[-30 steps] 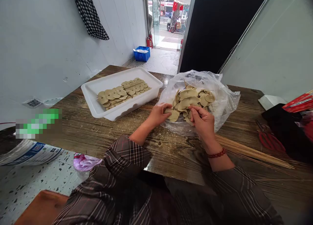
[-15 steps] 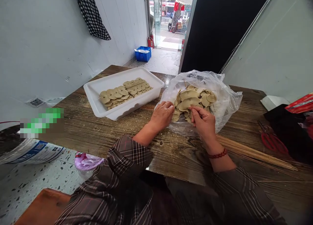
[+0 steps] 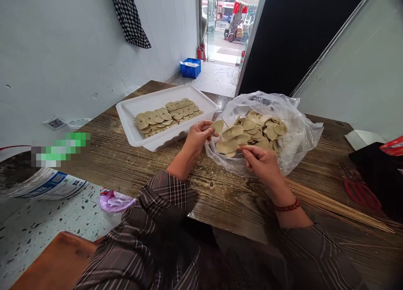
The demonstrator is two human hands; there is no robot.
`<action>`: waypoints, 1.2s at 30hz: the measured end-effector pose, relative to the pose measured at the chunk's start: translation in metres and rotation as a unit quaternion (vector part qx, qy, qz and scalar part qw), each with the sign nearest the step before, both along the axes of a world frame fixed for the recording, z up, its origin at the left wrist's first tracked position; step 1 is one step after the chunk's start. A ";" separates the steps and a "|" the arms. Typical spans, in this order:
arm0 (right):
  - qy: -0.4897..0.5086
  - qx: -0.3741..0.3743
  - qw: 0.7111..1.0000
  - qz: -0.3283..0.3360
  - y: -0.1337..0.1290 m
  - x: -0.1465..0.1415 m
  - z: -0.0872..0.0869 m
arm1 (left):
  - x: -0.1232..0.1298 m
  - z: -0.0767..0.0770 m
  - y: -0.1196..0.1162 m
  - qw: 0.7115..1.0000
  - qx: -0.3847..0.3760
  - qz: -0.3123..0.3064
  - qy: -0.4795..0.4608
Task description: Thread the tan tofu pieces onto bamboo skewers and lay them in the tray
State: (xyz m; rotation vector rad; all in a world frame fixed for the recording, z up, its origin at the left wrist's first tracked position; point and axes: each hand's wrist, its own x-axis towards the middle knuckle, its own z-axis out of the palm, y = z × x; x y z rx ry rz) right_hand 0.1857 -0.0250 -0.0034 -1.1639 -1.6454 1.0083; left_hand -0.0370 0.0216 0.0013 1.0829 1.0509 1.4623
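Observation:
My left hand [image 3: 200, 135] pinches a single beige slice [image 3: 217, 126] at the near left edge of a clear plastic bag [image 3: 302, 139]. Fingers closed, my right hand [image 3: 260, 160] grips a thin skewer with several slices [image 3: 232, 143] threaded on it. The skewer's tip shows just right of the slice in my left hand. Behind these, a heap of loose slices [image 3: 256, 126] lies in the open bag. To the left, a white tray [image 3: 129, 130] holds skewered slices [image 3: 157, 116] in rows.
Bare skewers [image 3: 340, 204] lie on the wooden table [image 3: 126, 168] at the right, near red-handled scissors [image 3: 362, 193] and a black bag [image 3: 374, 168]. A white bucket [image 3: 59, 185] stands left of the table. A blue crate [image 3: 190, 68] sits on the floor beyond.
My left hand has risen from the heap with a slice between its fingers. My right hand has drawn the skewer and its slices slightly nearer. The view has shifted a little.

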 end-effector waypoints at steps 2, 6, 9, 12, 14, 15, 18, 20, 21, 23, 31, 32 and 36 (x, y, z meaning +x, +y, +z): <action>-0.026 0.000 0.999 0.019 -0.001 -0.001 0.001 | -0.003 0.001 0.001 1.000 -0.004 0.014 -0.008; -0.069 -0.003 0.997 0.032 -0.003 0.000 0.000 | -0.007 0.004 0.002 0.998 -0.014 0.055 -0.019; -0.095 -0.007 0.995 0.035 -0.005 0.002 -0.001 | -0.008 0.007 0.001 0.997 -0.024 0.071 -0.033; -0.106 -0.012 0.993 0.043 -0.006 0.005 -0.002 | -0.008 0.009 0.000 0.996 -0.021 0.076 -0.044; -0.106 -0.016 0.993 0.041 -0.006 0.006 -0.002 | -0.007 0.008 0.001 0.996 -0.017 0.078 -0.044; -0.105 -0.018 0.994 0.038 -0.006 0.007 -0.002 | -0.007 0.008 0.001 0.996 -0.016 0.080 -0.043; -0.105 -0.020 0.994 0.031 -0.006 0.008 -0.003 | -0.008 0.007 0.002 0.995 -0.012 0.087 -0.040; -0.108 -0.015 0.993 0.034 -0.007 0.008 -0.003 | -0.008 0.006 0.003 0.995 -0.009 0.090 -0.041; -0.110 -0.011 0.993 0.036 -0.007 0.008 -0.004 | -0.008 0.005 0.003 0.995 -0.006 0.091 -0.042; -0.117 -0.002 0.992 0.040 -0.006 0.008 -0.005 | -0.008 0.005 0.004 0.995 0.001 0.092 -0.044; -0.143 0.016 0.989 0.038 -0.004 0.008 -0.007 | -0.006 0.002 0.004 0.996 0.023 0.079 -0.021; -0.143 0.020 0.989 0.040 -0.004 0.008 -0.008 | -0.005 0.002 0.004 0.996 0.029 0.083 -0.010; -0.148 0.034 0.987 0.045 -0.004 0.008 -0.008 | -0.004 0.001 0.005 0.993 0.041 0.105 0.043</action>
